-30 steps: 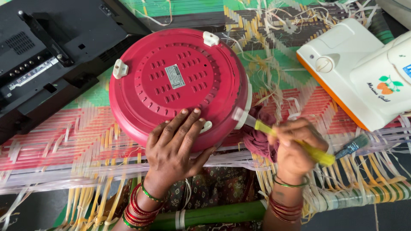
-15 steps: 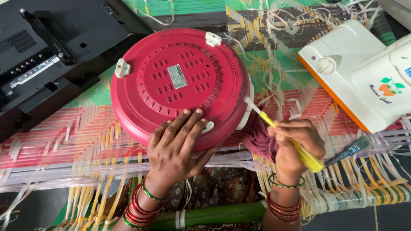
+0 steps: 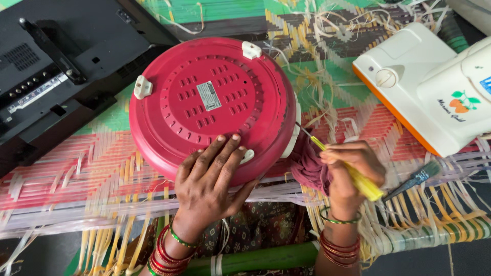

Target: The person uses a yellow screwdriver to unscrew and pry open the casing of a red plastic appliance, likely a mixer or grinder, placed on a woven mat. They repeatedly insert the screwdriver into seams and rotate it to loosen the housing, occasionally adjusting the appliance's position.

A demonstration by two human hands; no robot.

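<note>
A round red appliance lies upside down on a woven mat, its vented base with white feet facing up. My left hand rests flat on its near edge, fingers spread, holding it steady. My right hand grips a yellow-handled screwdriver. The metal tip points up and left at the white fitting on the appliance's right side. A dark red cloth is bunched just left of my right hand.
A black flat device lies back-up at the upper left. A white and orange sewing machine stands at the right. A small paintbrush lies right of my right hand. Frayed mat strands run along the near edge.
The screwdriver has tilted more upright and its tip has shifted along the appliance's right side. The appliance has turned slightly under my left hand.
</note>
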